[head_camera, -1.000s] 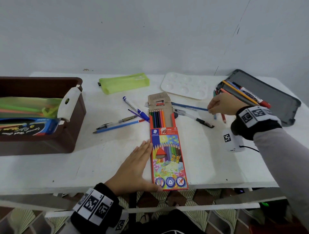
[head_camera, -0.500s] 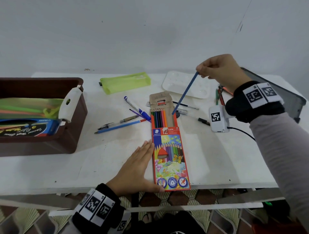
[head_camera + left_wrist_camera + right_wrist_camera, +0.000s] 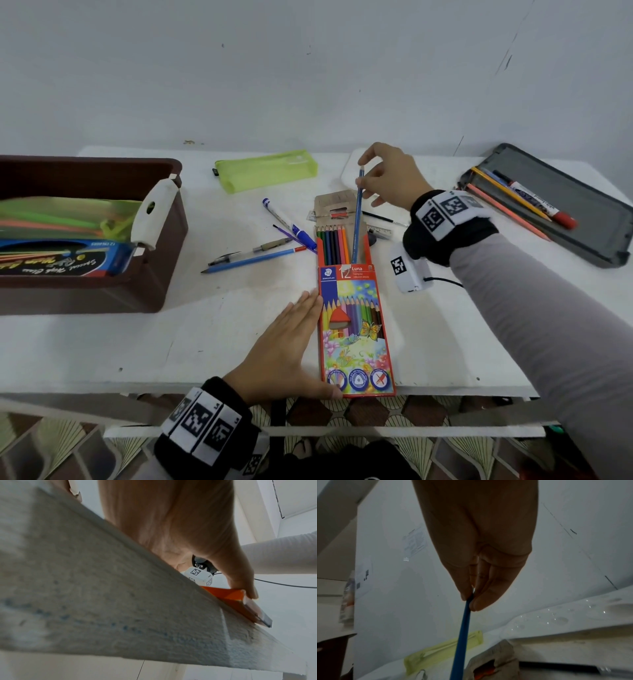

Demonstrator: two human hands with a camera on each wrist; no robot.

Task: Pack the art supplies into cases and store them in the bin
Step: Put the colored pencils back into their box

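An orange coloured-pencil box (image 3: 354, 329) lies at the table's front edge, flap open, with several pencils showing in its mouth. My right hand (image 3: 390, 178) pinches the top of a blue pencil (image 3: 358, 219), which stands steeply with its lower end in the box mouth; the right wrist view shows the pinch on the blue pencil (image 3: 464, 628). My left hand (image 3: 284, 346) lies flat on the table, straight fingers against the box's left side and thumb at its near corner, as on the box (image 3: 236, 601). A brown bin (image 3: 147, 284) holding packed cases stands at the left.
Loose pens and a blue pencil (image 3: 253, 257) lie left of the box. A lime zip pouch (image 3: 267, 169) sits at the back, a white palette behind my right hand. An open grey case (image 3: 561, 212) with pencils and a marker lies at the right. A ruler (image 3: 380, 233) lies beside the flap.
My right hand picked the blue pencil up from the table near the grey case, carried it left and stood it into the box mouth. The left hand stayed against the box.
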